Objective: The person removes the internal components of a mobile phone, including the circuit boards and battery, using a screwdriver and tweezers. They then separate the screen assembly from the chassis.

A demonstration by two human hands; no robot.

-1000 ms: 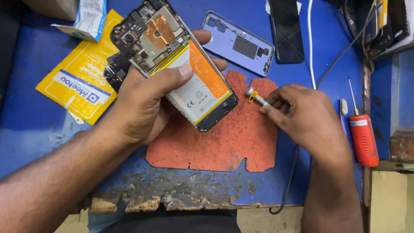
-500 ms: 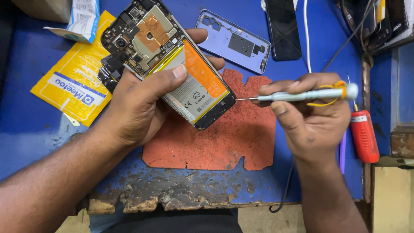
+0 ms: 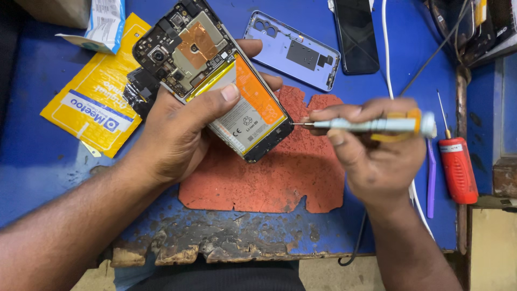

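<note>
Orange-labelled opened phone point(image 3: 226, 89) gripped by left hand point(image 3: 177, 134) | right hand point(image 3: 377, 156) fingers pinching screwdriver point(image 3: 371, 125)

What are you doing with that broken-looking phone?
The left hand holds an opened phone with its back off, so the battery and circuit parts show. The right hand holds a small screwdriver, its tip at the phone's lower edge. The blue back cover lies on the blue table.

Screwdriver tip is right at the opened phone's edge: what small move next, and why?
Probably ease the screwdriver tip inward onto the opened phone. The right hand holds it level, tip at the phone's lower right edge, and the left hand grips the phone tilted above the red mat.
</note>
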